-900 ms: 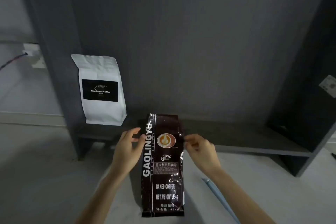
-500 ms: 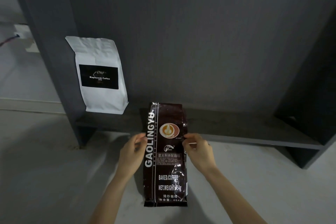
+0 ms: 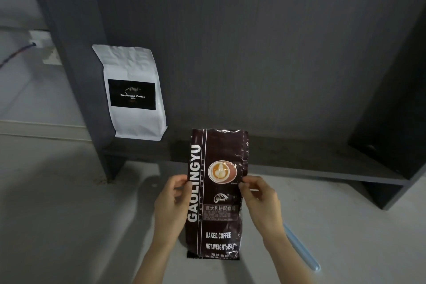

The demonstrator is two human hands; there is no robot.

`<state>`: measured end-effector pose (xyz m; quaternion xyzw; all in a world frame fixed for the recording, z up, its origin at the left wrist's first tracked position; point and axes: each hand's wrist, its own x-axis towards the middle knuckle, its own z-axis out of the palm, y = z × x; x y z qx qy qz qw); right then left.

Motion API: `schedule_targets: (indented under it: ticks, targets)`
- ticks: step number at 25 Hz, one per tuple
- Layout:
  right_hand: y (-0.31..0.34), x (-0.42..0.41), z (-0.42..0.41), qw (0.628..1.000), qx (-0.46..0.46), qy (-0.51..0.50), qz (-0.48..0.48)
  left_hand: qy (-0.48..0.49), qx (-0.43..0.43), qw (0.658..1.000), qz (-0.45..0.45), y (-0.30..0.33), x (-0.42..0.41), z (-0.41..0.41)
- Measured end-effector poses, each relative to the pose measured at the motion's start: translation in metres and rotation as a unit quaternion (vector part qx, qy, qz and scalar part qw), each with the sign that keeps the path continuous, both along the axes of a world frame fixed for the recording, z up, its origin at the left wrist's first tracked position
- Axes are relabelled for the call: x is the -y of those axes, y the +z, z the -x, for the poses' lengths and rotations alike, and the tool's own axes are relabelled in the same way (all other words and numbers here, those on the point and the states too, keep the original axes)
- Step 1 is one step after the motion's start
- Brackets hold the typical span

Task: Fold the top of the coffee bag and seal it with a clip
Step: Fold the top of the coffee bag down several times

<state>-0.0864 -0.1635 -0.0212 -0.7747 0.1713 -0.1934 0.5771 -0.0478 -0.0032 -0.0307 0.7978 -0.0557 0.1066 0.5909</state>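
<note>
Coffee bag (image 3: 217,193) upright, side edges pinched between both hands' fingers (image 3: 184,185).

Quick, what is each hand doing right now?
Left hand: closed on the left edge of the dark coffee bag.
Right hand: pinching the bag's right edge.

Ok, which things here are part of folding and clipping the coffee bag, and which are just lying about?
Part of the job:
brown bag, pinched at its sides by the left hand and right hand
blue clip on the floor, right of the bag

Lying about:
white bag on the shelf
wall socket
</note>
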Motion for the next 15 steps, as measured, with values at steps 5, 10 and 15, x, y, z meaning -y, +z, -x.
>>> schedule_targets:
  ticks: [5, 10, 15]
  targets:
    - [0.011, -0.001, 0.015, 0.999, 0.046, -0.025, -0.001, -0.009, 0.048, 0.998, -0.026, 0.014, 0.003, 0.012]
    - [0.017, -0.005, 0.024, 0.998, 0.066, -0.024, -0.001, -0.014, 0.052, 0.998, -0.022, 0.017, 0.002, 0.015]
    - [0.022, -0.002, 0.022, 0.996, 0.083, -0.025, -0.001, -0.014, 0.062, 0.998, -0.01, 0.019, -0.001, 0.015]
